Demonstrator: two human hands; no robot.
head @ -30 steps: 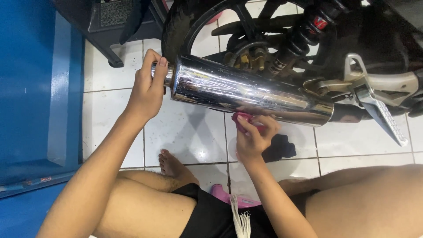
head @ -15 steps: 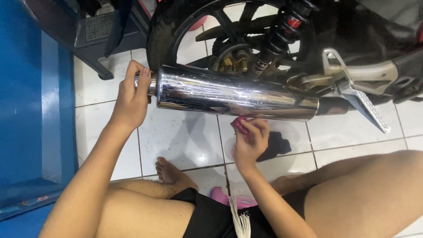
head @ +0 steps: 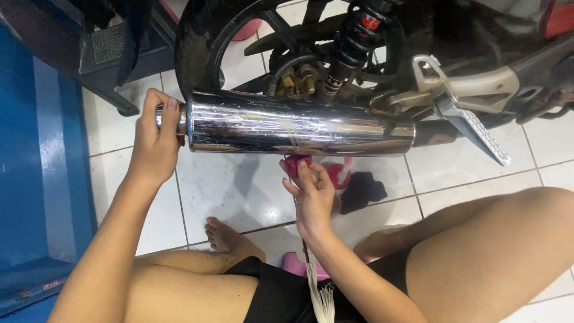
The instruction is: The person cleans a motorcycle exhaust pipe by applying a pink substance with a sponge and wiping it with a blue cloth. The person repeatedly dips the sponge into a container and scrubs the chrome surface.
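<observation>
Gripping the chrome exhaust pipe (head: 299, 122) tip, left hand (head: 156, 140) fingers curl shut; right hand (head: 312, 194) fingers pinch a pink cloth (head: 296, 165).

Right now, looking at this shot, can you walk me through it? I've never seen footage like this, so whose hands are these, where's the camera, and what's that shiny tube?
There is no machine here: a person sits on a white tiled floor with a camera on the head, looking down at their own arms and bare legs. The shiny tube is a chrome exhaust muffler on a motorcycle, beside its rear wheel, with a black and red shock absorber and a metal footpeg near it. The left hand wraps around the muffler's narrow end tip. The right hand presses a pink-red cloth against the muffler's underside. A dark rag lies on the tiles under the muffler. A blue panel stands at the left edge.
</observation>
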